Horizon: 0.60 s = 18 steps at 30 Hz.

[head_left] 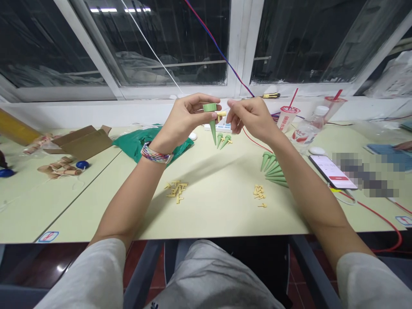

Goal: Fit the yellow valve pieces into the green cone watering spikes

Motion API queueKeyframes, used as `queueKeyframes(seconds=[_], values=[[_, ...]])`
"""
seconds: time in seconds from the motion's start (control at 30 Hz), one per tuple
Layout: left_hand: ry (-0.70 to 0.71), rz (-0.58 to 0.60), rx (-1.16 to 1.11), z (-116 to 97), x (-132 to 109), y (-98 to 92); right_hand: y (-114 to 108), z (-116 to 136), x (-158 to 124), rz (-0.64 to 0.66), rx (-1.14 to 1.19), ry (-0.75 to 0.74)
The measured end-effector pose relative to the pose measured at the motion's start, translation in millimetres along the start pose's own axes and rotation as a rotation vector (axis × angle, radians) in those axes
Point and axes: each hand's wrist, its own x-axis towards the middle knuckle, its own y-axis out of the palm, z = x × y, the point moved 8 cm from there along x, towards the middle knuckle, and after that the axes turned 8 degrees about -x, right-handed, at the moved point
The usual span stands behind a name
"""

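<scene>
My left hand (185, 118) is raised over the table and pinches a green plant watering spike (210, 112), its wide cap up and its point down. A yellow valve piece (221, 114) sticks out from the spike's side toward my right hand (249, 116). The fingers of that hand are curled and pressed together just right of the valve, apart from it; what they hold, if anything, cannot be made out. Below lie a left pile of yellow pieces (176, 189) and a right pile of smaller yellow pieces (259, 191).
Several green spikes (273, 168) lie beside my right forearm, and more spikes (224, 140) with yellow valves lie farther back. A green plastic bag (135, 143) and cardboard box (85, 143) are left. Right stand a cup (287, 119), bottle (307, 128) and phone (333, 171).
</scene>
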Motion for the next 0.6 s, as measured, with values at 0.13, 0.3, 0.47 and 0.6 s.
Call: queueKeyframes(seconds=[0.13, 0.3, 0.47, 0.6], values=[[-0.024, -0.007, -0.012, -5, -2, 1.6, 2, 7, -1, 0.016, -0.058, -0.046], [-0.068, -0.006, -0.024, -11, -6, 8.4, 1, 15, -4, 0.025, -0.193, -0.069], [-0.066, -0.011, -0.032, -13, -5, 11.0, 6, 17, -6, 0.071, -0.25, -0.096], [-0.044, -0.018, -0.02, -16, -7, 11.2, 3, 15, -6, 0.032, -0.208, -0.075]])
